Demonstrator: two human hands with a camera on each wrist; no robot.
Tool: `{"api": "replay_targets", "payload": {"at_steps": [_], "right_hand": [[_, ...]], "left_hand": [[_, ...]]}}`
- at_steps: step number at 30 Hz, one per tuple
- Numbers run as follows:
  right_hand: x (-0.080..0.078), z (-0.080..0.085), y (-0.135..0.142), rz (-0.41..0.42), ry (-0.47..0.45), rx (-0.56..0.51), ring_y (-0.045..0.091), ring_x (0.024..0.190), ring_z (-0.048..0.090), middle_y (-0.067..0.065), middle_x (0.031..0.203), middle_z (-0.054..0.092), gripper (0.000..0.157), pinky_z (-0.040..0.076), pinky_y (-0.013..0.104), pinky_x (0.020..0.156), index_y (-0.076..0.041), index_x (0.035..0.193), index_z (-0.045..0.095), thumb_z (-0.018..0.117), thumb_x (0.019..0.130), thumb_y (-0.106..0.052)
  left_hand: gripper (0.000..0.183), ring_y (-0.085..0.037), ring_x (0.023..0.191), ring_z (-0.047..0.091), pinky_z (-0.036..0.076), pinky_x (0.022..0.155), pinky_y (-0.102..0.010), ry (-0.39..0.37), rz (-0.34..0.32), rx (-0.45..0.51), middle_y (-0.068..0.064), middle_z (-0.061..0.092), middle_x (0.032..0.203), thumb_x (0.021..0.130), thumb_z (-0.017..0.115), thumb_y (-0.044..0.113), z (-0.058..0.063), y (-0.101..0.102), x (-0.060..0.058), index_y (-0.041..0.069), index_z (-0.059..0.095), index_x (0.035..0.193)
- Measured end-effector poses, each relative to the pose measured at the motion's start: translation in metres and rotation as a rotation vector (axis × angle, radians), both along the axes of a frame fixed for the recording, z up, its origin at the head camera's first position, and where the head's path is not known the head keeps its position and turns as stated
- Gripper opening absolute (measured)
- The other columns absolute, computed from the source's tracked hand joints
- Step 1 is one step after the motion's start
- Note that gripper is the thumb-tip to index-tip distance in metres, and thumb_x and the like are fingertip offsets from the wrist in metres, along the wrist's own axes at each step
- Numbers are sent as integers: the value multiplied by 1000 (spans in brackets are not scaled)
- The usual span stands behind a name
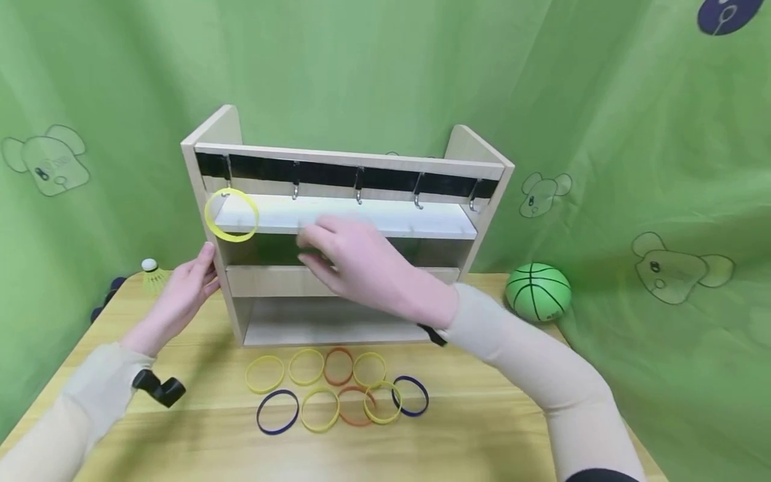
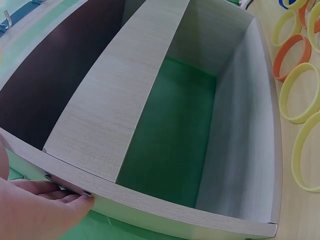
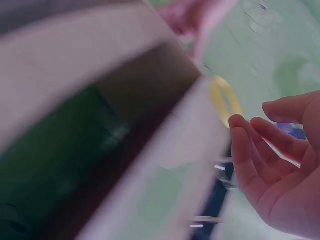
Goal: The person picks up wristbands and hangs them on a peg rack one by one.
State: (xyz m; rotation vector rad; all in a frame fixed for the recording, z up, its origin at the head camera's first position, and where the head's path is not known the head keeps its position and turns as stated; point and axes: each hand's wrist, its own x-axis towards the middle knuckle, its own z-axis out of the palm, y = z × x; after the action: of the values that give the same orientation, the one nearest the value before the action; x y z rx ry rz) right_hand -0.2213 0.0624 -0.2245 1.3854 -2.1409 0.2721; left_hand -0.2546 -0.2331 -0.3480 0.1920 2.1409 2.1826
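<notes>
At the far left, a left hand (image 1: 187, 284) at the left side panel (image 1: 196, 174) of a wooden shelf unit (image 1: 271, 282), with fingers close together and laid against the outer face, not visibly wrapped round it. Just right of that, at the upper left corner of the shelf unit, 1 yellow wristband (image 1: 231, 237) hanging from the leftmost hook (image 1: 228, 169): by the look of it, 1 hook of 5 done. Farther right along the same black strip (image 1: 325, 173), 4 bare hooks (image 1: 359, 181), apparently left to fill. In front of the middle, a right hand (image 1: 355, 258) with thumb apart from loosely curved fingers and nothing between them. Below, on the table (image 1: 470, 435) between shelf unit and near edge, 9 more in 2 loose rows, seemingly waiting: 5 yellow wristbands (image 1: 320, 430), 2 orange wristbands (image 1: 338, 349), 2 dark blue wristbands (image 1: 277, 433).

As for the surface, light wood grain; at the left edge, a dark object (image 1: 111, 291), too little visible to name; at the far left corner, a yellow shuttlecock (image 1: 155, 278); at the far right corner, a green basketball (image 1: 538, 292) with black seams. Behind and to both sides, a creased green curtain (image 1: 337, 67) printed with cartoon mouse heads, hiding any room beyond.
</notes>
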Motion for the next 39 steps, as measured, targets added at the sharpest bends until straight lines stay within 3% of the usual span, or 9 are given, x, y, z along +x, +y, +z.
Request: {"api": "replay_targets", "payload": {"at_steps": [3,12,18,22,27,39], "right_hand": [[-3,-34,25,-31,-64,10,10,75,66,2,92,69,9,58,14,65,-7,100,67,68,93,-12],[-16,-147,92,-220,-397,56,10,69,66,4,84,72,4,54,7,59,-6,91,68,70,89,-9],[-10,-197,117,-241,-562,106,2,63,60,0,74,71,8,51,8,56,-10,81,67,70,89,-8],[-4,-212,126,-257,-647,130,-5,56,49,-3,66,65,14,46,7,49,-11,76,66,70,89,-11],[1,-220,129,-280,-709,172,-7,49,40,-7,58,57,19,38,8,42,-11,73,66,69,91,-14],[8,-219,131,-256,-727,164,-8,53,40,-3,62,64,13,40,6,46,-6,77,70,69,90,-7]], "left_hand": [[91,-40,153,0,8,127,-48,4,1,7,-24,-8,163,101,32,60,2,-3,1,-5,-5,154],[90,-40,153,-3,6,127,-48,7,-8,19,-22,-12,163,101,31,59,1,-11,3,-3,-8,154],[88,-39,153,-3,6,128,-48,10,-21,29,-22,-12,163,102,30,58,1,-12,2,-1,-8,154],[89,-39,153,-4,5,128,-49,9,-25,29,-21,-13,163,101,31,59,2,-9,1,-1,-9,154],[90,-39,153,-4,4,128,-48,5,-27,30,-21,-13,163,102,31,58,3,-7,1,-2,-10,154],[90,-39,154,-3,5,128,-48,-13,-38,19,-21,-12,164,102,31,58,2,-1,2,-2,-9,154]]}}
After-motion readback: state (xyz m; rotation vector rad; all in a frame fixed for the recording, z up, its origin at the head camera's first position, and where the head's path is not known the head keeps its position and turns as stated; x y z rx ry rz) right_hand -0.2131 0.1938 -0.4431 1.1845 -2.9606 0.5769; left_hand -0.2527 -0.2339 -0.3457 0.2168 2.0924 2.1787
